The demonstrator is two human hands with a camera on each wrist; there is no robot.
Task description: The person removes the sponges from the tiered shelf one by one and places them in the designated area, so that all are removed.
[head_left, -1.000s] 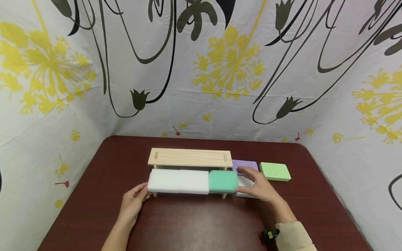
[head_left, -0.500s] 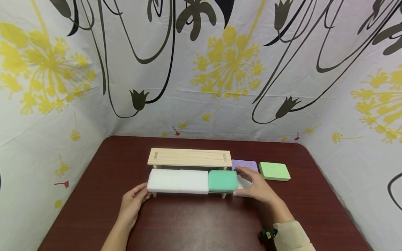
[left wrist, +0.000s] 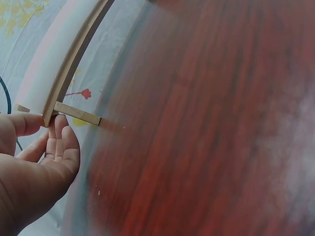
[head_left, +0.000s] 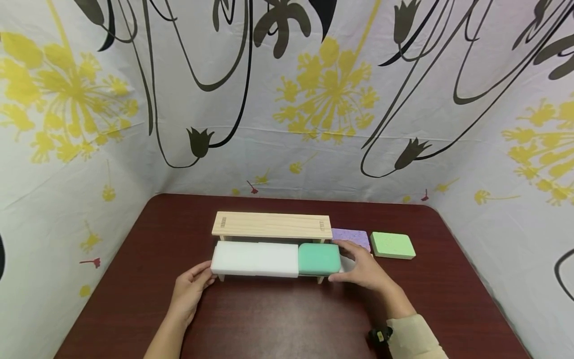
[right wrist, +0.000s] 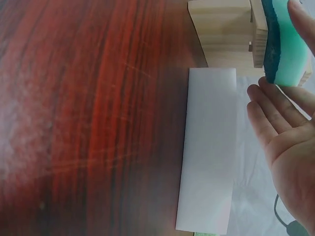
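Two white sponge-like blocks (head_left: 254, 259) and a green sponge (head_left: 319, 259) lie in a row on a short-legged wooden rack (left wrist: 76, 61). The right wrist view shows a dark scouring layer (right wrist: 272, 42) under the green sponge. My left hand (head_left: 188, 294) pinches the rack's left end, thumb at its upper edge and fingers beneath. My right hand (head_left: 365, 269) spans the green sponge's right end, thumb at the front and index finger at the back; its fingers look fairly straight. Below that hand, another white block (right wrist: 209, 147) rests on the table, partly hidden in the head view.
A second wooden rack (head_left: 271, 225) stands just behind the first. A purple sponge (head_left: 351, 238) lies right of it, partly behind my right hand. Farther right is a light green sponge (head_left: 392, 245). Patterned cloth (head_left: 296, 169) surrounds the dark red table (head_left: 278, 319).
My right hand has moved slightly left, so its thumb and index finger reach farther along the green sponge. My left hand, the rack and the sponges have not visibly moved.
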